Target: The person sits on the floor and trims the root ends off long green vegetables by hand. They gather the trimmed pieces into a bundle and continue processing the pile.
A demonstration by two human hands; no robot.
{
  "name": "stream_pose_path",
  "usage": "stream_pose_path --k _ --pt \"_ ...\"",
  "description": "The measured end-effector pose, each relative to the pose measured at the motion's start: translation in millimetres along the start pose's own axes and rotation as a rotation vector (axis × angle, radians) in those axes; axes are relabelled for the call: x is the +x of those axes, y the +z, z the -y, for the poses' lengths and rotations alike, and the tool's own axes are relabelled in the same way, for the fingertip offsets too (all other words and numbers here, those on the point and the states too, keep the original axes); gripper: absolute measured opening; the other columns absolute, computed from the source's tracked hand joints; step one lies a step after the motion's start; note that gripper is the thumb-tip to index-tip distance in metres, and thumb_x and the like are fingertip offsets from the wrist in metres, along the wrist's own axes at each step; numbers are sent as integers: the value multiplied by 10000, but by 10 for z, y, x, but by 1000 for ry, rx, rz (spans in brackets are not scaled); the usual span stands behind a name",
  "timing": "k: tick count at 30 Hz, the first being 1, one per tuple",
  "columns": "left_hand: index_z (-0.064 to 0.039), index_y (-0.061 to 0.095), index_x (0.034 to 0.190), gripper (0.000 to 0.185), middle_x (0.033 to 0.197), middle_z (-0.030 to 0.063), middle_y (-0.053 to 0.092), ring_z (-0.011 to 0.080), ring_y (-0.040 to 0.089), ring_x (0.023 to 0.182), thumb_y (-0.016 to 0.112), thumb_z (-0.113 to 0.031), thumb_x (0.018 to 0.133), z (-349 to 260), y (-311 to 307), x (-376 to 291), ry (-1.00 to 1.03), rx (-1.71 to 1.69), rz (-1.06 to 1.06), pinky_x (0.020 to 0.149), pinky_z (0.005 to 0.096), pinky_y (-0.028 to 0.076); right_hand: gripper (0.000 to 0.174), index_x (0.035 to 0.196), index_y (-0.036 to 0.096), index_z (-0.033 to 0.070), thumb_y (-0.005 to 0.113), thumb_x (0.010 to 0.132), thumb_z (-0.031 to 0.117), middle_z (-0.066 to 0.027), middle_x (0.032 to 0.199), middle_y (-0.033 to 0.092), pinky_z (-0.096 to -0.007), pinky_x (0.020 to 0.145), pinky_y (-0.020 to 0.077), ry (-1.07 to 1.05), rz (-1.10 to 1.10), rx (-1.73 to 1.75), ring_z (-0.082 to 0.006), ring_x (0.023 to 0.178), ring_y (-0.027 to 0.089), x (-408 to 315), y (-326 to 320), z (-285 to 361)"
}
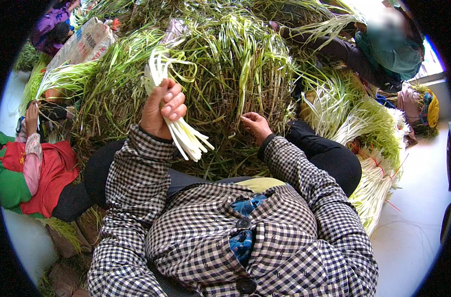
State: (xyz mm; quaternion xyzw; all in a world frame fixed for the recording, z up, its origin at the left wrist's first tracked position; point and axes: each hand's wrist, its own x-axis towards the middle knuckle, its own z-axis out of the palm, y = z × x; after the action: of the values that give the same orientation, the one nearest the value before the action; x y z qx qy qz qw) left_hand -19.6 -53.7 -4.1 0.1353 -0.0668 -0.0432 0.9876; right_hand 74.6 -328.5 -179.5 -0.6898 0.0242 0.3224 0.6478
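Note:
My left hand is raised and closed around a bunch of peeled white stalks, which look like garlic greens or chives. Their pale ends point down to the right, and the limp tops curl over above my fist. Lower and to the right, my right hand has thumb and forefinger pinched at the base of a yellowish-green stalk. This stalk stands against a big heap of unpeeled greens with brown, dirty lower ends. A small white scrap is beside my right fingertips.
Peeled stalks are piled at my right, with bundles tied in red string below them. A co-worker in a red apron sits at the left, holding greens. Another person sits far right. A printed woven sack lies upper left.

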Motion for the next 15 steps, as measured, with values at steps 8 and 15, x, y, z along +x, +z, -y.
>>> stream_pose_path --k 8,15 --pt "15 504 996 196 691 8 431 87 428 493 453 -161 926 113 -72 -4 -46 125 -171 436 243 414 162 960 560 32 563 885 175 3 732 541 -200 471 406 89 22 150 -63 552 475 -221 147 385" --pt "1 514 976 163 662 -11 456 68 436 476 496 -142 899 51 -97 -21 26 175 -260 436 230 414 222 983 636 29 605 863 212 55 833 604 -180 596 375 -106 105 -87 -10 669 467 -387 -141 813"
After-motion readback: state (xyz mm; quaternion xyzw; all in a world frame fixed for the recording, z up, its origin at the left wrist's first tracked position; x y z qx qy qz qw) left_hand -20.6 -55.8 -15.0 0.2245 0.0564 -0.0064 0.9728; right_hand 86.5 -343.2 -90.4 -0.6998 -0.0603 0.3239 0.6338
